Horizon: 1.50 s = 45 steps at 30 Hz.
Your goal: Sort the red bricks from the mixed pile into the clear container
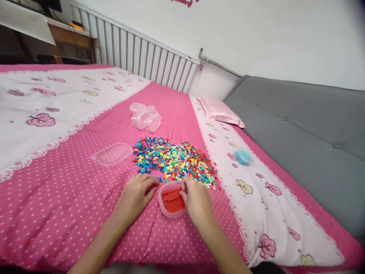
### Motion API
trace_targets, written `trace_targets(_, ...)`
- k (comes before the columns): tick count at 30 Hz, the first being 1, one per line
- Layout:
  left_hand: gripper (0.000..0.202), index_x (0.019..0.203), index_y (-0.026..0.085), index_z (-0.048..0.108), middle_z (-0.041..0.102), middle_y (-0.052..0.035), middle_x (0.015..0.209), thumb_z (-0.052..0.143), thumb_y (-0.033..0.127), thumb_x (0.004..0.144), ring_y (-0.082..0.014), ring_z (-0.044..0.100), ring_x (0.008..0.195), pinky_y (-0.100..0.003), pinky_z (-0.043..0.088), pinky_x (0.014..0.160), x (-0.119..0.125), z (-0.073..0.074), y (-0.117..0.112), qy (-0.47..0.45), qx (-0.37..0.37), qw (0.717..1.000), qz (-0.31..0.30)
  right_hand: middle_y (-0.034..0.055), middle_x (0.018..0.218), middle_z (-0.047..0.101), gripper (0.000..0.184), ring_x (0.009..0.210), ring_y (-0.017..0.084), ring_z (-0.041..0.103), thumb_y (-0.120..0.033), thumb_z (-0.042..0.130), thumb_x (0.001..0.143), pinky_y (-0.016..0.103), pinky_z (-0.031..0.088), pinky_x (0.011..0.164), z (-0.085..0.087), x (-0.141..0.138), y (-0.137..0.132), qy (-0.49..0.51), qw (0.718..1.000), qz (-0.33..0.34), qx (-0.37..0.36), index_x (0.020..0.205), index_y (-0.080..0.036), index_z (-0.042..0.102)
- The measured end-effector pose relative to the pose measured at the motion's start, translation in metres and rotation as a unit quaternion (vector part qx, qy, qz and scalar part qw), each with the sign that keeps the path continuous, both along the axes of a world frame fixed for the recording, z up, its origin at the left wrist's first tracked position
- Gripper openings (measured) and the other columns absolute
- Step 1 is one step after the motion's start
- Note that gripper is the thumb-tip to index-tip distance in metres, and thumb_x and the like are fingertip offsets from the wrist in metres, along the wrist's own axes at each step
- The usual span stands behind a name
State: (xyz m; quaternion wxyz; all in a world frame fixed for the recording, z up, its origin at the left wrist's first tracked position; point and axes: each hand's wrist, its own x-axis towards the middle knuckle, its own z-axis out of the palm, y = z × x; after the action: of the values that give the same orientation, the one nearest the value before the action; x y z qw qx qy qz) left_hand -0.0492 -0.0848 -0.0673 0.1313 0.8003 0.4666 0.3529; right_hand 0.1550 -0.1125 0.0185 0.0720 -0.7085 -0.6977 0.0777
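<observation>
A clear plastic box [163, 208] stands on the bed near me, with red toy bricks [172, 200] laid in rows inside it. Over its right side is my right hand [198, 198], thumb and fingers pinched together; whatever lies between them is hidden. To the left of the box my left hand [137, 195] rests on the sheet, holding nothing, with its thumb apart from the curved fingers. Just beyond both hands spreads a pile of small multicoloured bricks [173, 158]. A few loose blue ones lie between my left fingertips and the box.
A clear lid [112, 155] lies left of the pile. Farther back are several clear containers [146, 117] heaped together. On the right sit a round tub with blue contents [243, 156] and a pink pillow [219, 111]. A grey headboard [299, 140] borders the bed.
</observation>
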Motion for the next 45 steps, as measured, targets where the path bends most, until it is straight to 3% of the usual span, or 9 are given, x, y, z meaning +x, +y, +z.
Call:
trace_targets(13, 0.017, 0.099, 0.024, 0.072, 0.073, -0.0052, 0.1, 0.055, 0.028, 0.099, -0.0243, 0.064, 0.094, -0.038, 0.048, 0.085, 0.0, 0.0, 0.001, -0.005, 0.005, 1.0, 0.0, -0.0006, 0.078, 0.074, 0.021, 0.08, 0.017, 0.067, -0.004, 0.073, 0.08, 0.025, 0.03, 0.064, 0.005, 0.001, 0.003, 0.019, 0.999, 0.017, -0.027, 0.075, -0.022, 0.064)
trace_targets(19, 0.017, 0.1, 0.023, 0.072, 0.073, -0.0052, 0.101, 0.055, 0.028, 0.099, -0.0246, 0.064, 0.095, -0.039, 0.048, 0.086, 0.0, -0.001, 0.001, -0.003, 0.001, 1.0, 0.001, 0.0017, 0.082, 0.075, 0.02, 0.083, 0.017, 0.067, -0.005, 0.064, 0.088, 0.025, 0.031, 0.065, 0.009, -0.003, 0.002, 0.006, 0.999, 0.019, -0.039, 0.08, -0.022, 0.067)
trace_targets(45, 0.014, 0.099, 0.024, 0.071, 0.073, -0.0041, 0.101, 0.058, 0.026, 0.098, -0.0245, 0.064, 0.096, -0.039, 0.047, 0.088, 0.0, -0.001, 0.0, -0.007, -0.002, 1.0, 0.004, 0.0061, 0.091, 0.077, 0.025, 0.09, 0.02, 0.07, 0.001, 0.057, 0.089, 0.027, 0.033, 0.067, 0.019, -0.008, 0.002, -0.026, 0.996, 0.021, -0.079, 0.089, -0.02, 0.072)
